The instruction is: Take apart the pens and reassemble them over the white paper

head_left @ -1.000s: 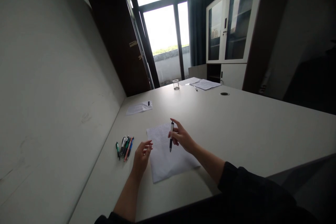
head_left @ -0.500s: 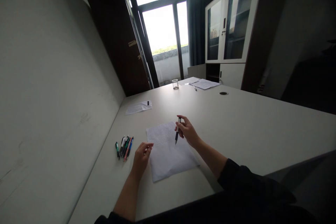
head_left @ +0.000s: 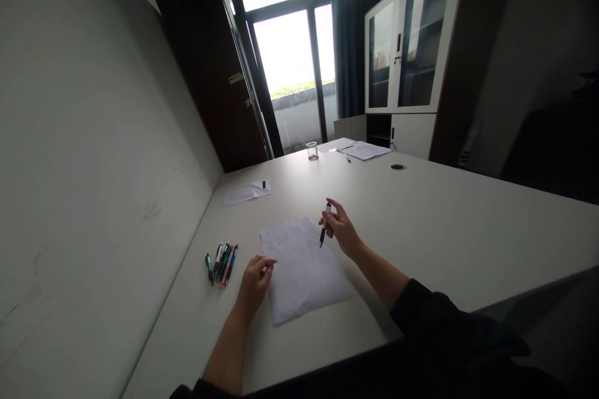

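Observation:
A pen (head_left: pixel 324 232) with a dark grip and a pale barrel is held in my right hand (head_left: pixel 344 234), its tip pointing down above the right side of a sheet of paper (head_left: pixel 306 290). The thumb or a finger is by the pen's top end. Rows of writing or print cover the sheet's upper part, while its lower part looks blank. My left hand (head_left: pixel 255 280) rests at the sheet's left edge, fingers loosely bent and a little apart, fingertips over the paper. Nothing shows between them.
Several pens (head_left: pixel 224 264) lie bunched left of my left hand, near the wall. Farther back are another paper (head_left: pixel 248 192) with a small dark object on it, a clear glass (head_left: pixel 312 151), a stack of papers (head_left: pixel 367 150) and a pen (head_left: pixel 347 157). The white table (head_left: pixel 449 212) has a round cable hole (head_left: pixel 397 167).
My right hand has moved up and slightly right with the pen, lifting its tip farther from the sheet's middle. My left hand has shifted only slightly.

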Motion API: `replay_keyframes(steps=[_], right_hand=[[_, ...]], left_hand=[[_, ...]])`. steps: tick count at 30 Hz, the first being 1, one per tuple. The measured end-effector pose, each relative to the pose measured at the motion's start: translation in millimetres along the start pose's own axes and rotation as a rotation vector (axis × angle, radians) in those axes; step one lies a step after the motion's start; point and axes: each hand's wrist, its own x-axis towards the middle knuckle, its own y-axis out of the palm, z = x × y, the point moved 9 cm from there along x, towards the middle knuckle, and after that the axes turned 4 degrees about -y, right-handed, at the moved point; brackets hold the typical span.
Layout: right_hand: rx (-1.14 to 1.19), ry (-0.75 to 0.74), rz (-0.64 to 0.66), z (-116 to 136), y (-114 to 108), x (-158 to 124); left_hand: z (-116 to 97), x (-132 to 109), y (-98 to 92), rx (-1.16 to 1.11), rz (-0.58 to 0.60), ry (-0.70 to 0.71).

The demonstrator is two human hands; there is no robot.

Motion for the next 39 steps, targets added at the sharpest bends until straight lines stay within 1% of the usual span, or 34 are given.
replay_keyframes(steps=[5, 9, 16, 19, 22, 25, 27, 28, 30, 33, 36, 39], right_hand=[[-0.009, 0.02, -0.089, -1.0, -26.9, 7.5], [0.069, 0.051, -0.155, -3.4, -42.2, 11.4], [0.136, 0.077, -0.229, -12.0, -55.1, 11.7], [0.175, 0.098, -0.226, -17.2, -53.9, 11.6], [0.221, 0.139, -0.248, -23.7, -55.4, 11.9], [0.246, 0.16, -0.308, -27.7, -63.2, 12.9], [0.259, 0.154, -0.339, -28.1, -68.2, 14.3], [0.265, 0.152, -0.349, -27.9, -70.0, 15.0], [0.276, 0.152, -0.362, -27.1, -72.1, 15.7], [0.302, 0.163, -0.334, -24.2, -69.4, 16.0], [0.326, 0.228, -0.225, -23.6, -58.0, 14.9], [0.302, 0.305, -0.073, -25.4, -42.9, 11.5]], left_hand=[[-1.7, -1.1, 1.6, 0.011, 0.0, 0.002], [-3.2, -0.4, 0.1, 0.002, -0.015, 0.003], [-7.0, 1.0, -2.7, 0.049, -0.063, 0.046], [-23.3, 3.1, 2.5, 0.124, -0.082, 0.111], [-56.5, 7.3, 21.2, 0.231, -0.049, 0.211], [-92.9, 13.6, 56.3, 0.307, 0.073, 0.313], [-110.3, 18.1, 83.3, 0.358, 0.162, 0.374], [-115.4, 20.7, 95.3, 0.388, 0.188, 0.395], [-118.5, 25.9, 114.3, 0.431, 0.207, 0.413], [-110.8, 31.3, 127.0, 0.434, 0.162, 0.386], [-100.8, 29.7, 130.9, 0.403, 0.143, 0.38], [-94.2, 26.0, 132.5, 0.381, 0.17, 0.394]])
